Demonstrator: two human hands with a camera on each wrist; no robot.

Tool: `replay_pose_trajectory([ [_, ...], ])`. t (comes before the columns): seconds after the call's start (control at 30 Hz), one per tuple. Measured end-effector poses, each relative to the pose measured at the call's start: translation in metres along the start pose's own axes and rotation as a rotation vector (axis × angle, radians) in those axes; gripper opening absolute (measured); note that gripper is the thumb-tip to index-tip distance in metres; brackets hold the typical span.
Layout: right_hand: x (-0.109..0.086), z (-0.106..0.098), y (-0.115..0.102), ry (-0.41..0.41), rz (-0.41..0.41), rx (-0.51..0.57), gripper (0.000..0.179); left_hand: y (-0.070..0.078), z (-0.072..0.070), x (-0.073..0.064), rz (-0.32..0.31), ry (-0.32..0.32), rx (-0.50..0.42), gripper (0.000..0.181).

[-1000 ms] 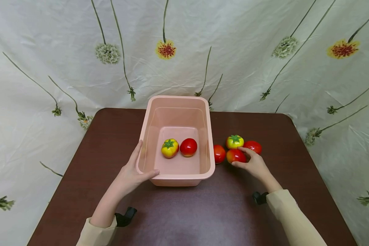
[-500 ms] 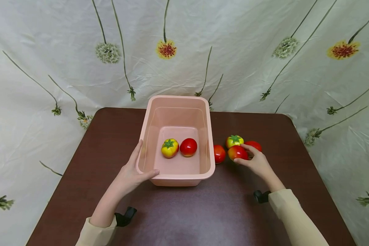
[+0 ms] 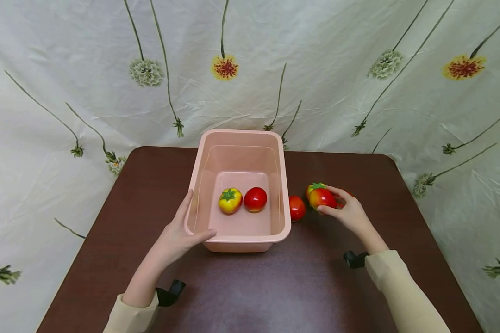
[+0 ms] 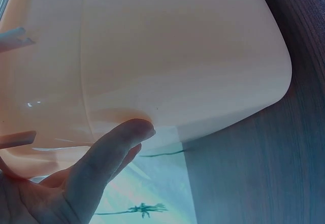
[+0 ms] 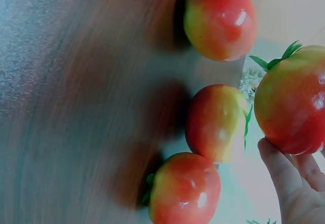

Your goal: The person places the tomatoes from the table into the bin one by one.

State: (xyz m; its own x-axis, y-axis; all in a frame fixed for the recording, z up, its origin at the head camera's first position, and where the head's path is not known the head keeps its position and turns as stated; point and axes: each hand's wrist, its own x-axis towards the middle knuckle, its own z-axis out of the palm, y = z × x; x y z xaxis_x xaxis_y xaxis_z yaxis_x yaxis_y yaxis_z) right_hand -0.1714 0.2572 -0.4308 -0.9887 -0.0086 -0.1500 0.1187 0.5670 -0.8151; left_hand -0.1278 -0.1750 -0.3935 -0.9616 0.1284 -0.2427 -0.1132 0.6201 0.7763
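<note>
My left hand (image 3: 177,238) grips the near left corner of a pink plastic tub (image 3: 241,239). In the left wrist view its thumb (image 4: 109,158) lies against the tub's outer wall. Inside the tub sit a yellow tomato (image 3: 230,201) with a green leafy top and a red tomato (image 3: 255,200). To the tub's right, my right hand (image 3: 354,219) pinches a red-and-yellow tomato (image 3: 321,198) between thumb and fingers. The right wrist view shows this tomato (image 5: 294,102) raised off the dark table, its green leaves at the upper left.
One red tomato (image 3: 297,209) lies right beside the tub's right wall. A yellow-topped tomato (image 3: 314,187) is partly covered by the held one, and another is mostly hidden behind my right hand. A floral cloth (image 3: 337,111) hangs behind the brown table (image 3: 250,286).
My right hand has lifted its tomato up from among the others, where it now overlaps the yellow-topped one. The left hand and the tub have stayed put.
</note>
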Motion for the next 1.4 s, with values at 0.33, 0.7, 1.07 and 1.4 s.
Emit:
replay_pose_trajectory([
  [0.33, 0.003, -0.006, -0.015, 0.002, -0.003, 0.015, 0.075, -0.001, 0.0, 0.0, -0.012, -0.004, 0.001, 0.115],
  [0.7, 0.007, -0.01, -0.031, 0.01, -0.019, 0.009, 0.076, -0.001, 0.0, 0.0, -0.01, -0.003, 0.003, 0.115],
  [1.07, 0.014, -0.012, -0.053, 0.024, -0.064, 0.052, 0.073, 0.0, -0.001, 0.0, -0.008, -0.008, -0.003, 0.116],
  [1.4, 0.016, -0.012, -0.077, 0.027, -0.092, 0.049, 0.073, 0.0, 0.0, 0.0, -0.004, -0.004, -0.018, 0.115],
])
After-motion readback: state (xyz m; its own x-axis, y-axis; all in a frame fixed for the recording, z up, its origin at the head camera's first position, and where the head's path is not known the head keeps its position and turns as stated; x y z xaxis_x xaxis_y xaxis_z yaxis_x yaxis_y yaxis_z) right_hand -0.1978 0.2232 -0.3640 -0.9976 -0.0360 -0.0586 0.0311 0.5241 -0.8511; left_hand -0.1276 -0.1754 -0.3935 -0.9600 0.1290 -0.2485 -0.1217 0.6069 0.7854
